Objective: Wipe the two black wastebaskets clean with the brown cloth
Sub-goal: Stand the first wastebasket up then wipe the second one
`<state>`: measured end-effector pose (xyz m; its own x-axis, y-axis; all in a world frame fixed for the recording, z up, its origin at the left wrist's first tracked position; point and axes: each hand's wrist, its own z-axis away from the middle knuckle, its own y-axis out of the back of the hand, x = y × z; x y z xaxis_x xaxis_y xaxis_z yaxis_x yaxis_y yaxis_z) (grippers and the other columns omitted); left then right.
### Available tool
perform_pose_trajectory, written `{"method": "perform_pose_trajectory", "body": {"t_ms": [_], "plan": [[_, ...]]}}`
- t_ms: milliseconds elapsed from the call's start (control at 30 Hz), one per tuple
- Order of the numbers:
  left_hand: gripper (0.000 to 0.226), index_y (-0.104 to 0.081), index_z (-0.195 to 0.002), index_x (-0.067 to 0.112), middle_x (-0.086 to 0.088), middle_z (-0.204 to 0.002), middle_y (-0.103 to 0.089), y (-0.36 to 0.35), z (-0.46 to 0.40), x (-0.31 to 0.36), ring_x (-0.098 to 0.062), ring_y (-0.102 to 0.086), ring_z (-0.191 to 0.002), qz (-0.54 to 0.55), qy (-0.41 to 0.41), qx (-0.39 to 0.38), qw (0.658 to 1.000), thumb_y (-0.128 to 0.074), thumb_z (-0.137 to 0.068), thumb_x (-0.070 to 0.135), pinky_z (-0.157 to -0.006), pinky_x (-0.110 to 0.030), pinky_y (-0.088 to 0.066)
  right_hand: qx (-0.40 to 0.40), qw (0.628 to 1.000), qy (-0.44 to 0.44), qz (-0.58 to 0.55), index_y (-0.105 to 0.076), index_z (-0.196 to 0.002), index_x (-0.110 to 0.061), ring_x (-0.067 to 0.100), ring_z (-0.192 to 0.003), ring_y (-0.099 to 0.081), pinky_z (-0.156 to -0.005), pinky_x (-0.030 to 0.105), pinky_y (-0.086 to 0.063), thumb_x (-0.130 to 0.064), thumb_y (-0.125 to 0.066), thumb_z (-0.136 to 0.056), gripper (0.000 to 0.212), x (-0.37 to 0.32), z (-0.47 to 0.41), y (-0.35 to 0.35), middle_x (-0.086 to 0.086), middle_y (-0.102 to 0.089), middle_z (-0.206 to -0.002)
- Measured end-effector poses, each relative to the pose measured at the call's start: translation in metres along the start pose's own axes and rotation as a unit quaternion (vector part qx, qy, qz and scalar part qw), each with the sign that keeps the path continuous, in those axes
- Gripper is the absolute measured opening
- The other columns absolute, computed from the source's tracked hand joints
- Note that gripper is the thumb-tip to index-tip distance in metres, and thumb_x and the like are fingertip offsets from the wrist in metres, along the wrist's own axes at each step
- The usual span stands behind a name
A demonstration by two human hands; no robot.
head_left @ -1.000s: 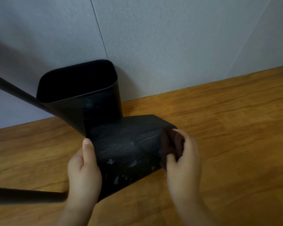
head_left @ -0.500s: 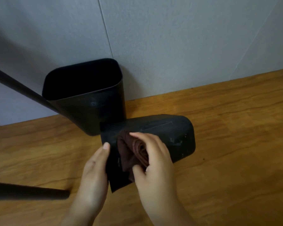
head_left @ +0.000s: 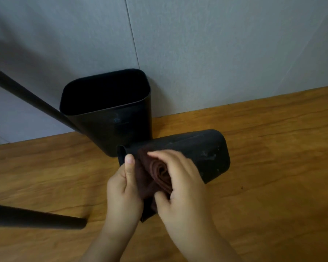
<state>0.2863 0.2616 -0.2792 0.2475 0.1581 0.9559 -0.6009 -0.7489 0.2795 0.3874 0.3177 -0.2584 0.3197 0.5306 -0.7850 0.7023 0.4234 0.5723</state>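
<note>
— Which step are you on?

— Wiping the first of the two, I'd judge. The tipped wastebasket (head_left: 206,150) lies on its side on the wooden floor (head_left: 263,167), its closed bottom end pointing right and its mouth end toward me. My left hand (head_left: 124,188) grips that near end, thumb laid flat along the edge and the other fingers curled behind it. My right hand (head_left: 180,188) is clamped on the brown cloth (head_left: 157,174), which is bunched into folds and pressed against the basket's near end, between my two hands.

— And the next move?

— Pale specks and smears show on the wall toward the right end, so I reckon the cloth has to travel that way with firm pressure while the left hand stops the basket rolling or sliding. It is light plastic by the look of it — it will skid if I push without bracing.

— What about the other one?

— The upright wastebasket (head_left: 112,118) stands just behind, against the grey wall (head_left: 216,53), mouth open, touching or nearly touching the tipped one; I cannot tell which. A faint smudge marks its front, so it seems not yet done.

— Anything in the way?

— Two black poles. The slanted pole (head_left: 27,97) crosses in from the left and passes close by the upright basket's side; the lower pole (head_left: 36,217) ends just left of my left wrist — an elbow could catch it.
</note>
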Motion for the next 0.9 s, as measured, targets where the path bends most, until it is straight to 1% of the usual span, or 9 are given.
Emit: {"method": "perform_pose_trajectory", "body": {"t_ms": [67, 200, 267, 400, 500, 567, 667, 800, 900], "plan": [[0.064, -0.059, -0.07, -0.002, -0.016, -0.061, -0.061, 0.002, -0.002, 0.0, -0.029, -0.059, -0.059, 0.015, 0.032, 0.008, 0.999, -0.028, -0.095, 0.048, -0.053, -0.03, -0.048, -0.007, 0.999, 0.015, 0.029, -0.048, -0.125, -0.041, -0.002, -0.12, -0.042, -0.101, 0.022, -0.038, -0.012, -0.059, -0.071, 0.062, 0.007, 0.007, 0.0, -0.026, -0.047, -0.126], [0.064, -0.06, -0.068, 0.006, -0.003, -0.058, -0.061, 0.003, -0.003, 0.0, -0.015, -0.061, -0.058, 0.004, 0.06, 0.015, 0.998, -0.027, -0.091, 0.055, -0.056, -0.024, -0.047, 0.085, 0.994, -0.054, 0.031, -0.055, -0.125, -0.03, 0.005, -0.122, -0.047, -0.106, 0.034, -0.043, -0.015, -0.059, -0.074, 0.053, 0.032, 0.001, 0.009, -0.017, -0.052, -0.126], [0.063, -0.06, -0.067, 0.007, -0.004, -0.058, -0.06, 0.001, -0.004, 0.003, -0.014, -0.061, -0.056, -0.002, 0.054, 0.012, 0.998, -0.026, -0.09, 0.056, -0.054, -0.022, -0.047, 0.107, 0.992, -0.062, 0.012, -0.056, -0.125, -0.027, 0.005, -0.123, -0.048, -0.107, 0.034, -0.042, -0.012, -0.061, -0.076, 0.052, 0.032, -0.006, 0.01, -0.016, -0.052, -0.126], [0.071, -0.052, -0.067, -0.008, -0.023, -0.061, -0.054, 0.0, -0.008, 0.004, -0.037, -0.055, -0.058, -0.026, 0.025, 0.013, 0.999, -0.026, -0.094, 0.053, -0.058, -0.049, -0.048, 0.03, 0.999, 0.009, -0.01, -0.054, -0.124, -0.035, 0.001, -0.126, -0.042, -0.107, 0.026, -0.036, -0.018, -0.045, -0.073, 0.055, 0.008, -0.001, 0.001, -0.023, -0.049, -0.128], [0.072, -0.049, -0.067, -0.011, -0.028, -0.062, -0.053, 0.003, -0.007, 0.005, -0.04, -0.053, -0.059, -0.027, 0.029, 0.025, 0.999, -0.027, -0.093, 0.053, -0.059, -0.05, -0.047, 0.009, 0.999, 0.043, -0.006, -0.055, -0.12, -0.037, 0.001, -0.121, -0.045, -0.102, 0.03, -0.042, -0.011, -0.052, -0.072, 0.055, 0.014, 0.008, 0.0, -0.025, -0.052, -0.124], [0.074, -0.048, -0.068, -0.012, -0.029, -0.062, -0.051, 0.002, -0.006, 0.006, -0.042, -0.052, -0.06, -0.028, 0.04, 0.03, 0.998, -0.027, -0.093, 0.054, -0.058, -0.049, -0.048, 0.047, 0.999, 0.017, 0.011, -0.058, -0.119, -0.032, 0.005, -0.118, -0.049, -0.102, 0.035, -0.044, -0.016, -0.053, -0.072, 0.051, 0.024, 0.004, 0.006, -0.019, -0.056, -0.12], [0.081, -0.047, -0.068, -0.012, -0.028, -0.061, -0.049, -0.001, -0.006, 0.008, -0.042, -0.051, -0.057, -0.032, 0.031, 0.026, 0.999, -0.023, -0.094, 0.061, -0.054, -0.05, -0.046, 0.09, 0.996, -0.028, 0.01, -0.059, -0.122, -0.027, 0.006, -0.119, -0.049, -0.106, 0.033, -0.043, -0.015, -0.053, -0.072, 0.051, 0.021, -0.014, 0.011, -0.016, -0.057, -0.122], [0.078, -0.053, -0.068, -0.007, -0.023, -0.061, -0.057, 0.0, -0.009, 0.002, -0.037, -0.056, -0.058, -0.036, 0.018, 0.024, 0.999, -0.025, -0.096, 0.059, -0.058, -0.052, -0.049, 0.029, 0.999, 0.021, 0.0, -0.056, -0.122, -0.034, 0.001, -0.121, -0.046, -0.105, 0.026, -0.039, -0.022, -0.042, -0.072, 0.053, 0.002, -0.009, 0.0, -0.022, -0.054, -0.123], [0.071, -0.054, -0.069, -0.007, -0.022, -0.063, -0.059, 0.005, -0.009, 0.001, -0.034, -0.059, -0.061, -0.023, 0.049, 0.038, 0.998, -0.027, -0.096, 0.053, -0.061, -0.048, -0.051, -0.005, 0.999, 0.036, 0.005, -0.051, -0.118, -0.042, -0.002, -0.119, -0.045, -0.099, 0.025, -0.042, -0.028, -0.044, -0.072, 0.049, 0.012, 0.013, -0.003, -0.028, -0.051, -0.122]]}}
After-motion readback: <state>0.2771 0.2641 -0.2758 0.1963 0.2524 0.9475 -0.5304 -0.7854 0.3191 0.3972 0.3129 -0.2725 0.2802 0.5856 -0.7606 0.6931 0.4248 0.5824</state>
